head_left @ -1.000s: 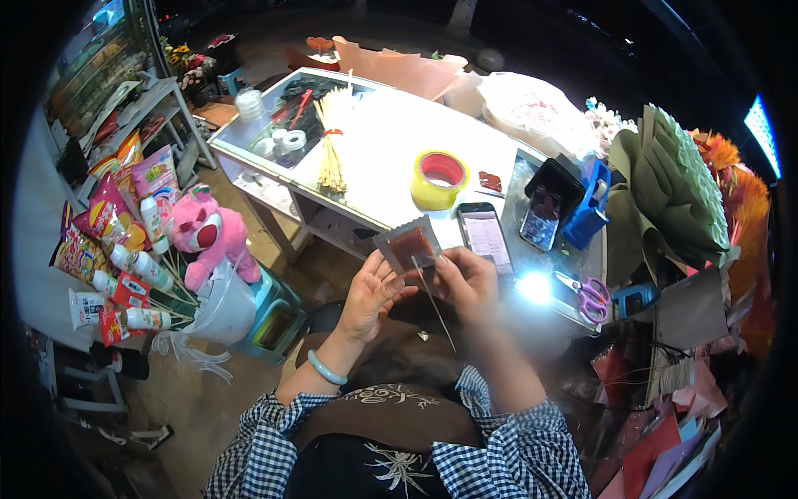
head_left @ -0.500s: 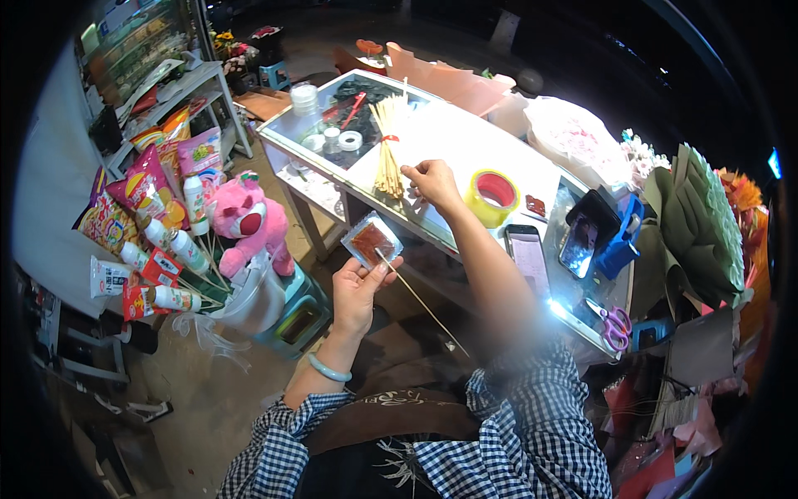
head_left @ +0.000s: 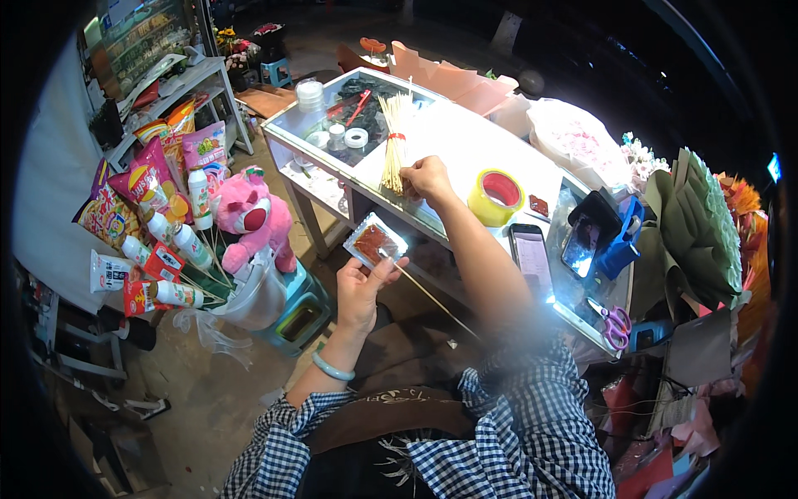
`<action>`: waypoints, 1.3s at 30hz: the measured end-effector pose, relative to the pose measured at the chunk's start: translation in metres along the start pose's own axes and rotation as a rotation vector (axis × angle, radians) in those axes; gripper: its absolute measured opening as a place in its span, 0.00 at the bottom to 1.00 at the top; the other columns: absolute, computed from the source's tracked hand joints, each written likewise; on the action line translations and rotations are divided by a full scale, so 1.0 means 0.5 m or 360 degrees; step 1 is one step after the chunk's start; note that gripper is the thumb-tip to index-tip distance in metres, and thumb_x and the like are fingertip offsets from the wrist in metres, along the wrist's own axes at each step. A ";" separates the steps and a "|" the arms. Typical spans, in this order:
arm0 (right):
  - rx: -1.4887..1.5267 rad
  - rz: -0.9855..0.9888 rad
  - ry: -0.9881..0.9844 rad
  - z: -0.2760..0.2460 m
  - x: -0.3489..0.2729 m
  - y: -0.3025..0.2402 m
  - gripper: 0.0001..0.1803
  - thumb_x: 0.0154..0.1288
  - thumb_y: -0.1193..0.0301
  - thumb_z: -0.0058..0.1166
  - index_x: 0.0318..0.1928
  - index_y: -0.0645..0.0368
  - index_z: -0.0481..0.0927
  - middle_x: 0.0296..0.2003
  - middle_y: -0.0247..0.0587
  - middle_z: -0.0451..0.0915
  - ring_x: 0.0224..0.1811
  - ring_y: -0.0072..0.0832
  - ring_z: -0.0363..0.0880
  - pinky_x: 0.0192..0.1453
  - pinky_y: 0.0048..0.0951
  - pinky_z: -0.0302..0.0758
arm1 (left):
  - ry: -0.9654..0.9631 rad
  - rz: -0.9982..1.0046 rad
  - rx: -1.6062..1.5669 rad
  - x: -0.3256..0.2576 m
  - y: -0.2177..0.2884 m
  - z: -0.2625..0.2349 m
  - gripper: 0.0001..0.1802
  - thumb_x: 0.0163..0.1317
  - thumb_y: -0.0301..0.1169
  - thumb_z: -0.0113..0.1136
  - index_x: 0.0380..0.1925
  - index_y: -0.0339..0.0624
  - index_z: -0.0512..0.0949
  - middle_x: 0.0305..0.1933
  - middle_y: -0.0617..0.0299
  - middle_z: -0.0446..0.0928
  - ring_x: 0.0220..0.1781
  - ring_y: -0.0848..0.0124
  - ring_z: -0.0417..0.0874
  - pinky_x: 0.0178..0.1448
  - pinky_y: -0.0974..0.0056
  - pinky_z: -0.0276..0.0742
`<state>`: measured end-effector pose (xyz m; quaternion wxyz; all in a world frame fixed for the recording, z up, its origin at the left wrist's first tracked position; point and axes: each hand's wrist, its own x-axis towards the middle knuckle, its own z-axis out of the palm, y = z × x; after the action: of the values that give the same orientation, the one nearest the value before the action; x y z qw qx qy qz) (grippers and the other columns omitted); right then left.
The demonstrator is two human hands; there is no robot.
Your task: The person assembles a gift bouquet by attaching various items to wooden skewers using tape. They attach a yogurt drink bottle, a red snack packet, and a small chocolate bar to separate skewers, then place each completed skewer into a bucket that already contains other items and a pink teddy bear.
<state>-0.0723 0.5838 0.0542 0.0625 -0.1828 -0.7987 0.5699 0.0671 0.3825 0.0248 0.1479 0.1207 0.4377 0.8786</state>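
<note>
My left hand (head_left: 359, 295) is closed on a small clear snack packet (head_left: 374, 241) with reddish-brown food inside. A thin bamboo stick (head_left: 436, 301) lies against the packet under my thumb and slants down to the right. On the lit counter, a bundle of bamboo sticks (head_left: 394, 145) is tied with a red band. My right hand (head_left: 428, 179) has its fingers pinched together at the right side of the bundle's near end; exactly how many sticks they hold is hidden.
Right of my hand stand a tape roll (head_left: 497, 198), another small packet (head_left: 539, 205), two phones (head_left: 532, 256) and purple scissors (head_left: 615, 326). Wrapped bouquets (head_left: 698, 224) crowd the right. At left, a bucket (head_left: 253, 295) holds snack bags, bottles on sticks and a pink plush bear (head_left: 253, 212).
The fingers of my right hand have come in against the bundle, whose near end looks narrower and more upright. My left hand with the packet has barely moved.
</note>
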 end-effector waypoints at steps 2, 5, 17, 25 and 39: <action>-0.0154 -0.0035 0.0041 0.001 -0.002 0.001 0.12 0.55 0.73 0.57 0.18 0.67 0.78 0.14 0.44 0.76 0.12 0.28 0.75 0.15 0.28 0.70 | 0.0056 -0.0015 0.0012 -0.001 -0.001 -0.002 0.15 0.64 0.33 0.58 0.46 0.34 0.75 0.43 0.57 0.79 0.42 0.66 0.84 0.39 0.73 0.78; -0.0371 -0.0087 0.0080 -0.012 -0.009 0.002 0.13 0.54 0.72 0.57 0.17 0.67 0.78 0.12 0.43 0.75 0.11 0.28 0.75 0.15 0.28 0.71 | 0.0112 -0.0035 0.0115 0.001 -0.008 0.000 0.14 0.64 0.33 0.57 0.45 0.35 0.75 0.41 0.58 0.80 0.39 0.67 0.84 0.37 0.73 0.78; -0.0290 -0.0090 -0.0029 -0.054 -0.040 0.009 0.06 0.53 0.78 0.56 0.22 0.69 0.78 0.16 0.44 0.78 0.15 0.28 0.79 0.18 0.28 0.77 | 0.0138 -0.0064 0.0092 -0.007 -0.024 0.026 0.11 0.63 0.34 0.59 0.41 0.41 0.77 0.39 0.63 0.81 0.35 0.70 0.84 0.35 0.74 0.74; -0.0475 -0.0521 0.0292 -0.099 -0.113 -0.004 0.08 0.51 0.75 0.52 0.28 0.68 0.81 0.30 0.61 0.79 0.38 0.52 0.79 0.47 0.44 0.74 | 0.0129 -0.0046 0.0043 -0.002 -0.043 0.020 0.11 0.63 0.34 0.58 0.42 0.41 0.77 0.38 0.63 0.81 0.36 0.69 0.84 0.35 0.73 0.76; 0.0530 0.0345 -0.0184 -0.288 -0.713 0.209 0.16 0.66 0.75 0.51 0.53 0.67 0.73 0.28 0.26 0.73 0.28 0.11 0.69 0.30 0.15 0.66 | -0.0518 -0.0369 -0.0170 0.023 -0.074 0.085 0.19 0.65 0.34 0.55 0.54 0.40 0.73 0.58 0.52 0.73 0.54 0.66 0.79 0.41 0.73 0.82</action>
<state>0.3252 0.6118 0.0446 -0.0157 -0.2220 -0.6713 0.7070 0.0767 0.4390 0.0209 0.3229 0.2020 0.3719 0.8466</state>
